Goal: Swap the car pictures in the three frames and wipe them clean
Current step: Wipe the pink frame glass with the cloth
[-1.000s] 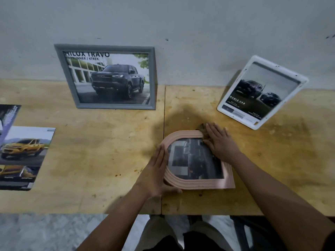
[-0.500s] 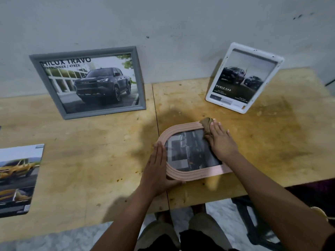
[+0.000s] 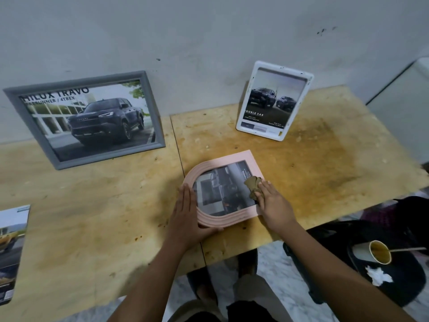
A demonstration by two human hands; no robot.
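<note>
Pink frame (image 3: 234, 159) lay flat on the tabletop (image 3: 92, 217), near its front edge, arched end toward the left hand (image 3: 188, 210), car picture already behind the glass.

Left hand: flat, fingers straight and together, pressed along the arched rim, thumb against the near edge. Bracing, not gripping.

Right hand (image 3: 274, 203): fingers fairly straight, pressing a crumpled brown cloth (image 3: 251, 184) onto the glass by the frame's right side. Cloth pinned under the fingertips rather than clutched. Part of it bunched out beyond them.

Change over the last second: the cloth had been up at the frame's far edge. It now sat lower, on the right part of the glass, with the far square corner showing bare beyond it. Left hand kept its place on the arched rim throughout. Reads as a wiping stroke drawn back toward the person. Camera also swung, so some of the apparent shift is the view.

Grey frame (image 3: 76, 80) and white frame (image 3: 281, 70) stood propped against the wall, each holding a truck picture. A loose print (image 3: 11, 247) lay at the far left of the tabletop.

Judgement: picture swapping looks finished. Wiping of the pink frame under way, likely the last piece. Left and near parts of its glass probably not yet covered.
</note>
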